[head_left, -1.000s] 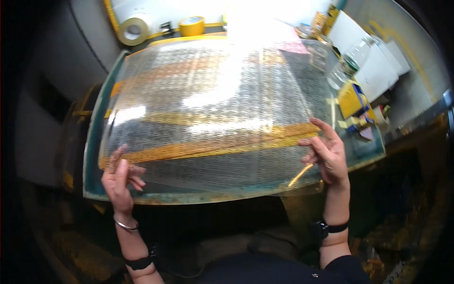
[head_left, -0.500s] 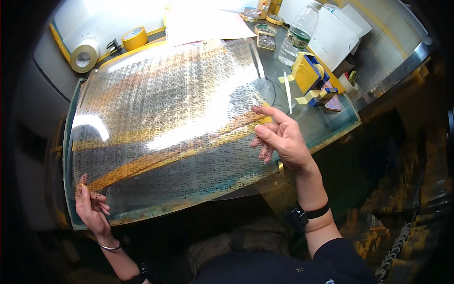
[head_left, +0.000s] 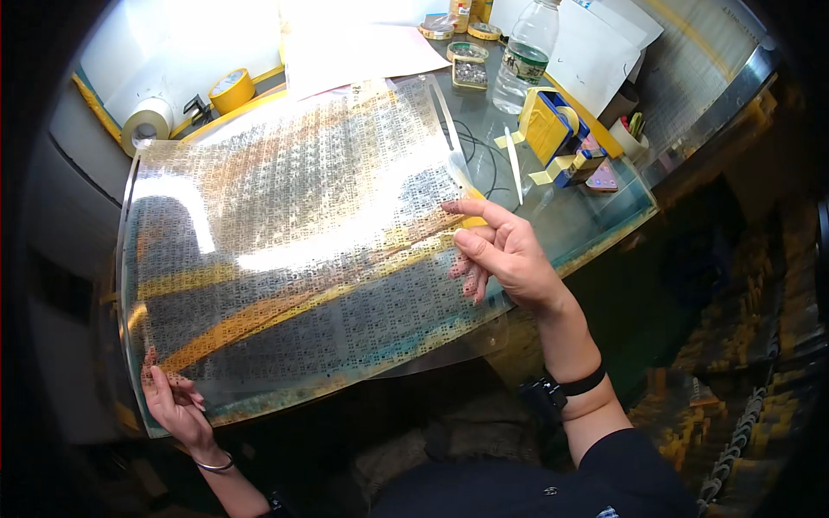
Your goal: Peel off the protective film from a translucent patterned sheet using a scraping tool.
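A large transparent film sheet [head_left: 285, 207] printed with rows of small dark marks spreads over the glass-topped table. Its near left corner is pinched in my left hand [head_left: 175, 406], with the thumb on top and some fingers showing through the film. At its right edge, my right hand [head_left: 505, 250] grips it between the thumb above and the fingers beneath, the index finger reaching along the edge. Bright glare hides part of the print. The near edge of the film hangs past the table's front edge.
On the right stand a yellow-and-blue tape dispenser [head_left: 553, 129], a plastic bottle [head_left: 523, 65], a white stick-like tool [head_left: 514, 164] and a pen cup [head_left: 629, 136]. A white tape roll [head_left: 147, 127], yellow tape roll [head_left: 231, 91] and white paper sheet [head_left: 371, 59] lie at the back.
Both hands have shifted the film slightly left. My left hand sits lower now, and the film's far right corner has moved left, baring more of the black cable. The view has turned a little.
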Available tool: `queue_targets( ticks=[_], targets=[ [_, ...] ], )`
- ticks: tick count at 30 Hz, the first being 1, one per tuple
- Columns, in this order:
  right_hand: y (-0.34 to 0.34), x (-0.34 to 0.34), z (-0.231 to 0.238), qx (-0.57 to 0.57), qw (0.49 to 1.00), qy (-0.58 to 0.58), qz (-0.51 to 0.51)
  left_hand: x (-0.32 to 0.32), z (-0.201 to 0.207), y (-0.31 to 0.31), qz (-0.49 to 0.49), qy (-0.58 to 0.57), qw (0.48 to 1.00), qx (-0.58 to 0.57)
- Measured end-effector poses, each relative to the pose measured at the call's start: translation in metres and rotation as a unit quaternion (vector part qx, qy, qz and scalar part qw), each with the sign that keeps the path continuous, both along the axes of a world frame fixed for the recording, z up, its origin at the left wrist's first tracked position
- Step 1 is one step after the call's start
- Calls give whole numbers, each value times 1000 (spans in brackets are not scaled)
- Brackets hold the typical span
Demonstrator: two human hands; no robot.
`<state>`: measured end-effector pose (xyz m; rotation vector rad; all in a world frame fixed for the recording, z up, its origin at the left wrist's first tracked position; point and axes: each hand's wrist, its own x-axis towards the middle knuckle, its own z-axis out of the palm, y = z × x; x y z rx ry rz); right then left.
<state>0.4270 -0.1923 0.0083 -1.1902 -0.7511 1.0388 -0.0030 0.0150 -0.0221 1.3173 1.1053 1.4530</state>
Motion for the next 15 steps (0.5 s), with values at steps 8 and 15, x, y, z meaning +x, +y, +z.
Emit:
queue_targets(
  ticks=[8, 15],
  targets=[
    [-2, 3, -2, 6, 1000, -8, 20, 0, 0, 1, -59, -75, 995, 41],
    [-3, 3, 0, 13, 1000, -7, 24, 6, 7, -3, -39, -98, 994, 30]
  ],
)
